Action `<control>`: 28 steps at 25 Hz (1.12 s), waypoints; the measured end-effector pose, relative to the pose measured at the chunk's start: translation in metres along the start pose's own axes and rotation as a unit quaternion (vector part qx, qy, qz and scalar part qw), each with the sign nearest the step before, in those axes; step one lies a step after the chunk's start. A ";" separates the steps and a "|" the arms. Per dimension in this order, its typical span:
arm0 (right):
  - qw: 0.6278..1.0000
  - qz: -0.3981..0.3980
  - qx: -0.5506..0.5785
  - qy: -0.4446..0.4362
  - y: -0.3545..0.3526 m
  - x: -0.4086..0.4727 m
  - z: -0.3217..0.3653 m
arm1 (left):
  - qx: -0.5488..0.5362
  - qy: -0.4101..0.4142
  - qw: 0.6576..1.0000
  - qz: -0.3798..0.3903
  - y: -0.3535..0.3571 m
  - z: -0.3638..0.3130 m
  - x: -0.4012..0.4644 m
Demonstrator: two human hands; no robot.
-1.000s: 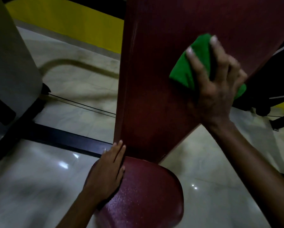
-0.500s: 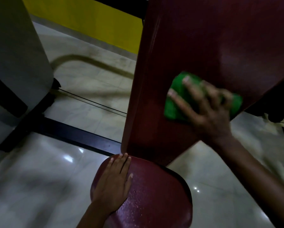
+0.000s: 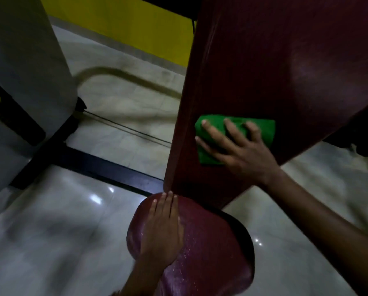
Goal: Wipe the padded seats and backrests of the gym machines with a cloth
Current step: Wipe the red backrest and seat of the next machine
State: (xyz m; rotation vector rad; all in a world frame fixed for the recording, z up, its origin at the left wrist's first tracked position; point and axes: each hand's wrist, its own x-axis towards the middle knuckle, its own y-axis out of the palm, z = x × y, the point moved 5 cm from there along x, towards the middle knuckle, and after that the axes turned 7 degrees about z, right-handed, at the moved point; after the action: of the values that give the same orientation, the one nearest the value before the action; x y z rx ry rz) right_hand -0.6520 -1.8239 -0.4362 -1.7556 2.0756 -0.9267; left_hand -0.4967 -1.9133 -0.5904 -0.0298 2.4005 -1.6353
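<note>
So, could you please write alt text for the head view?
A right hand presses a green cloth flat against a red backrest, while the left hand rests on the red seat below. Pale glossy floor surrounds them.

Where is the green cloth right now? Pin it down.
In the head view, the green cloth lies flat against the lower part of the red backrest, right of centre, pressed under the right hand, above the red seat.
</note>
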 end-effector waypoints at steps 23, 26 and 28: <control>0.992 -0.033 0.052 0.108 -0.006 0.023 0.024 | -0.044 -0.004 0.999 -0.013 -0.002 0.004 -0.002; 0.999 0.025 0.020 -0.015 0.025 -0.006 0.072 | -0.033 -0.003 0.999 -0.017 -0.005 0.002 0.000; 0.995 0.059 0.050 -0.055 0.035 -0.015 0.090 | -0.030 -0.002 0.999 -0.021 -0.004 0.003 -0.001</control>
State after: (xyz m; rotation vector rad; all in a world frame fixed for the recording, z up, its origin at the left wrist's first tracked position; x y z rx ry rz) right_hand -0.6233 -1.8340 -0.5294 -1.5780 2.0029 -0.8648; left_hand -0.4961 -1.9174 -0.5874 -0.0945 2.4611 -1.5805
